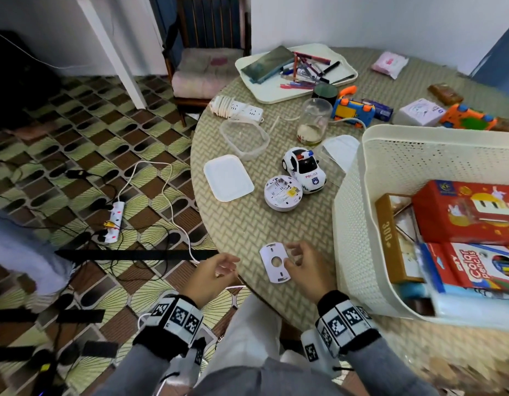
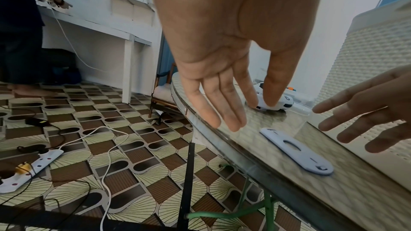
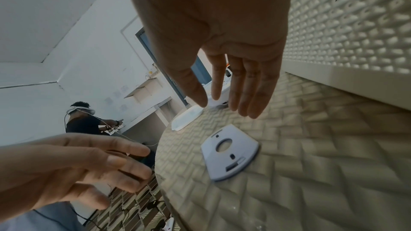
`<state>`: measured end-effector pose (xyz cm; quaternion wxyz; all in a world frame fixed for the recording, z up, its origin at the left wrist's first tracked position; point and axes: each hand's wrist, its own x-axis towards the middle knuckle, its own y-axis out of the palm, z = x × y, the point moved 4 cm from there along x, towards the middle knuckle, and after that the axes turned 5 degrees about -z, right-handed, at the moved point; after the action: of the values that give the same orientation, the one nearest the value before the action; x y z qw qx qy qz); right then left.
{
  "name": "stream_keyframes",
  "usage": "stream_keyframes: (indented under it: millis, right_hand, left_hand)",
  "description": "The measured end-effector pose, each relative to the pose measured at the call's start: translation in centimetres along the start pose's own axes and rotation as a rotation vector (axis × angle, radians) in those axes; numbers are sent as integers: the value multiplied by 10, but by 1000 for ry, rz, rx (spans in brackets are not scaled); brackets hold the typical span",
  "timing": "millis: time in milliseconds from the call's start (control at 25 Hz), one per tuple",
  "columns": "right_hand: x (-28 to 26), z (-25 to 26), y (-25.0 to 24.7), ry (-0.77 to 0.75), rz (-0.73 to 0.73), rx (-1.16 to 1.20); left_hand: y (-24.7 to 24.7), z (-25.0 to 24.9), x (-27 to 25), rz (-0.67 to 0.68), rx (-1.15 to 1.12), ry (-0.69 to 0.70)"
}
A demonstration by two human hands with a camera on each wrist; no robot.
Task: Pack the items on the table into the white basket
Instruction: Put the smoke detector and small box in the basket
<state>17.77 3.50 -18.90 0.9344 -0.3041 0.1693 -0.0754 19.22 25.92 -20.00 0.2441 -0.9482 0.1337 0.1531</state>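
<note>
Hands hover at the near edge of the round desk (image 1: 247,224) with its woven-pattern top, one on each side of a flat white plastic mounting plate (image 1: 275,262) that lies on the surface — a placing that reads as a reach to pick the plate up. The left hand (image 1: 212,274) is off the desk edge, fingers straight and loosely spread, holding nothing. The right hand (image 1: 307,270) hangs just above the plate's right side, fingers relaxed and extended, also empty; the wrist views show a gap between fingertips and plate.

The plate is thin, with rounded ends, a round hole in its middle and small slots near each end. It lies flat, so a fingertip probably has to get under an edge. The white perforated plastic basket (image 1: 362,224) stands just to the right, already holding boxes — a short carry.
</note>
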Motion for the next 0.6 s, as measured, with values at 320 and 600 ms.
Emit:
stream_keyframes:
  millis: [320, 600]
  right_hand:
    - [38, -1, 11, 82, 8, 39]
    - [67, 4, 16, 247, -219, 161]
  left_hand:
    - [-15, -21, 52, 34, 76, 97]
    - [-35, -39, 136, 296, 123, 206]
